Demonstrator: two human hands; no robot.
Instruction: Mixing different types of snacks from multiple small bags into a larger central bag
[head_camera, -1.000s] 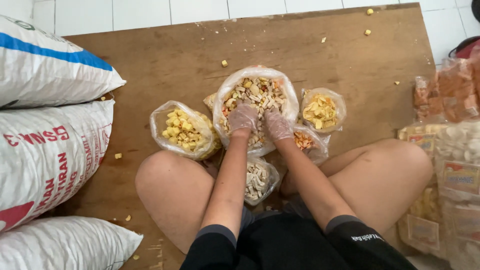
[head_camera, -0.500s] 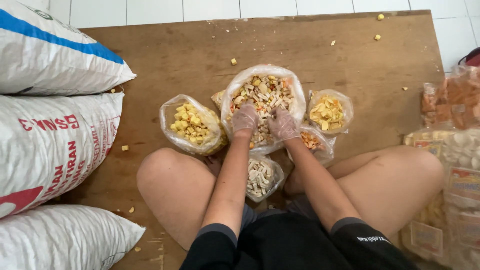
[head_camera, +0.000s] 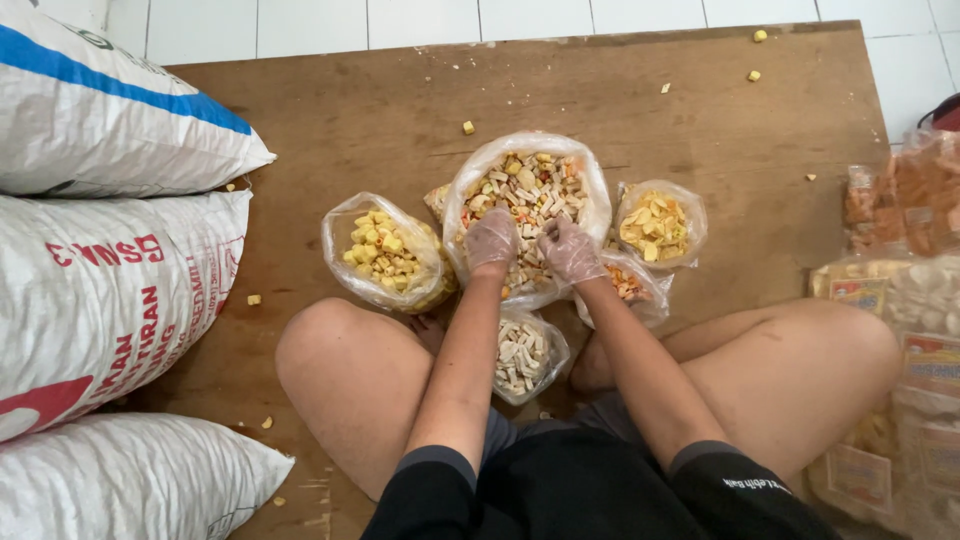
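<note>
White floor tiles border a wooden board (head_camera: 300, 120) at frame top. At centre, the large bag of mixed snacks (head_camera: 530, 190) is being stirred: the gloved left hand (head_camera: 491, 240) and right hand (head_camera: 568, 248) are buried in it, fingers curled loosely on pieces. Lifting a handful out seems called for next.

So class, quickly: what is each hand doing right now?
Left hand: gloved, fingers curled into the mixed snacks; grip unclear.
Right hand: gloved, fingers closed in the same snacks.
</note>
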